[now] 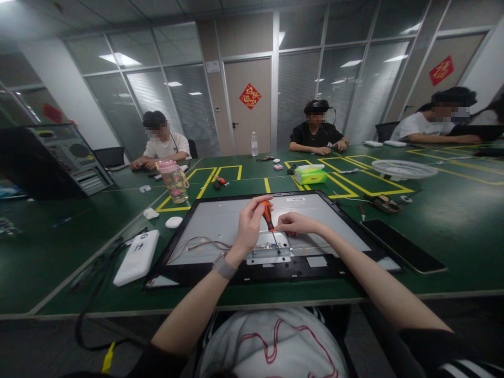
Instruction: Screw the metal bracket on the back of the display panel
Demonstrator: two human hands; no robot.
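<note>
A screwdriver (268, 214) with an orange and black handle stands tilted, its thin shaft pointing down at a metal bracket (290, 252). My left hand (251, 223) is closed around the upper handle and wears a watch (225, 266) at the wrist. My right hand (296, 223) has curled fingers, with thumb and fingertip at the neck of the screwdriver, where handle meets shaft. Under both hands lies a flat display panel (214, 220) with a silver back and black frame. Thin wires (200, 242) run across its left side to the bracket. The screwdriver's tip is too small to make out clearly.
Left of the panel are a white power bank (137, 257) and a bottle with a pink lid (173, 181). A phone (401, 245) lies right. Beyond sit a tissue pack (311, 175), a round white grille (405, 169) and a computer case (59, 163). Several people sit opposite.
</note>
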